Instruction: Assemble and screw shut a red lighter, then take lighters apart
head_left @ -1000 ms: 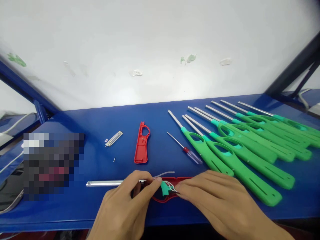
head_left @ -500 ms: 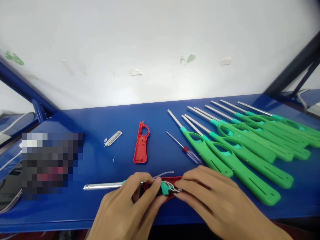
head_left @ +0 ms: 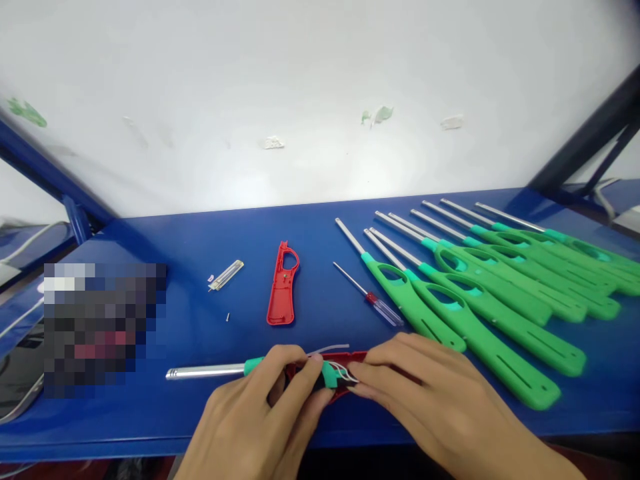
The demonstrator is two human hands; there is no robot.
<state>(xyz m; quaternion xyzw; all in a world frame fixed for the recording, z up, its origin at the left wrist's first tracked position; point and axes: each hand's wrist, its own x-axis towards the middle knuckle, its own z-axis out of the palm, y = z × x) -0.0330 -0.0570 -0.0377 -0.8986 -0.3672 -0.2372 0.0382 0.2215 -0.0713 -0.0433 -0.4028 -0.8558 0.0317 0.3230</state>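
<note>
Near the table's front edge lies an opened gas lighter with a long silver tube (head_left: 205, 371), a green collar and a red half-shell (head_left: 357, 358). My left hand (head_left: 263, 407) is closed around its middle, fingertips pressing by a green inner part (head_left: 330, 375). My right hand (head_left: 420, 390) pinches at the white wires (head_left: 345, 371) on the right side; its fingertips partly cover what they hold. A thin clear tube (head_left: 333, 347) sticks out above the shell. The other red half-shell (head_left: 281, 300) lies farther back, inner side up.
A screwdriver (head_left: 373, 300) rests beside several green lighters (head_left: 425, 310) fanned out on the right. On the left are a small packet of thin metal pieces (head_left: 227, 275), a screw (head_left: 228, 317), and a pixelated object (head_left: 100, 333) next to a phone (head_left: 20, 377).
Almost nothing has moved. My right fingertips have shifted slightly at the white wires, and the left hand keeps its hold on the lighter.
</note>
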